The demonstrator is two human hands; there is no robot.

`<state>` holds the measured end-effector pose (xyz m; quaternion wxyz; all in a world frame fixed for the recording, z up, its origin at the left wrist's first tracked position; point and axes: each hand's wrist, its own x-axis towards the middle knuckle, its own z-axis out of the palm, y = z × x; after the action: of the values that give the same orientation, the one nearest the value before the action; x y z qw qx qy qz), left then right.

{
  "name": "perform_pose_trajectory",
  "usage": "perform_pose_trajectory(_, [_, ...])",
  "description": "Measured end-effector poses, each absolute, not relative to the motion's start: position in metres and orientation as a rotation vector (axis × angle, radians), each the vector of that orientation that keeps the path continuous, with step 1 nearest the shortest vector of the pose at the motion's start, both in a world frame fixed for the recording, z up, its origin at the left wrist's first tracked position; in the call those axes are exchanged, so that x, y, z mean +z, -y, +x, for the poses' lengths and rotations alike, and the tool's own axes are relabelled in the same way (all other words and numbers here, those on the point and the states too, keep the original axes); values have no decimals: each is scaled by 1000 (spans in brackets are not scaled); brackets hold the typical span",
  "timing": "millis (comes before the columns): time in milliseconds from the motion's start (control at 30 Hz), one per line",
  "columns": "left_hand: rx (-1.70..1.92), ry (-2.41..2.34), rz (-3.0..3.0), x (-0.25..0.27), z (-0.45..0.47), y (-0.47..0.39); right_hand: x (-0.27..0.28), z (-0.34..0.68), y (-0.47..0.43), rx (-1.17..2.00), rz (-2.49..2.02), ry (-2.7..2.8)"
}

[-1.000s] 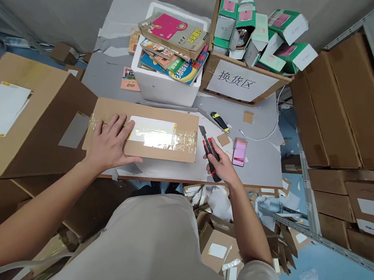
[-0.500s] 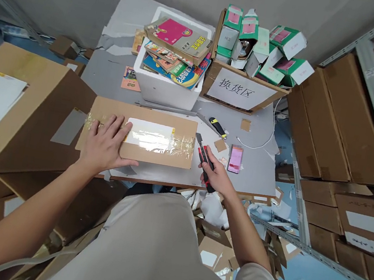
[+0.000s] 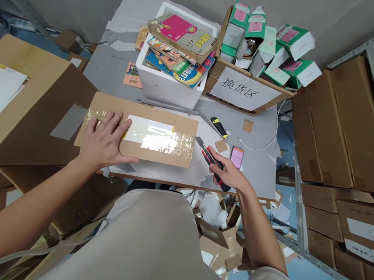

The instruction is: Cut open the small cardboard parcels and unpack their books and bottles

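Observation:
A long cardboard box (image 3: 135,151) lies on the table near its front edge, with shiny clear tape and a white label (image 3: 138,129) on top. Flat on its left end rests my left hand (image 3: 102,140), fingers spread and thumb stretched to the right. My right hand (image 3: 228,171) is closed around the black and red handle of a utility knife (image 3: 216,168). The knife's blade is out and points up and left, its tip at the box's right end; whether it touches the cardboard I cannot tell.
Behind the box stands a white foam box (image 3: 166,91) full of books (image 3: 185,39). Beside it a carton (image 3: 214,80) holds several green-and-white boxes. A second cutter (image 3: 219,128), a phone (image 3: 236,157) and a cable (image 3: 257,148) lie rightward. Large cartons (image 3: 35,105) flank the left.
My right hand has moved slightly right, and the knife has tilted flatter, its tip still by the box's right end. My left hand stays on the box.

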<state>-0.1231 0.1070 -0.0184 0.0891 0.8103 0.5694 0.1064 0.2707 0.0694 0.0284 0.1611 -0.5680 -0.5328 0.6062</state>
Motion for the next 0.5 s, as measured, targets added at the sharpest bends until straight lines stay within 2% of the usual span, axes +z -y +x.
perform_pose_trajectory(233, [323, -1704, 2401, -19, -120, -114, 20, 243, -51, 1517, -1745, 1516])
perform_pose_trajectory(500, [287, -1722, 2396, -17, -119, -114, 19, 249, -6, 1703, -1635, 1410])
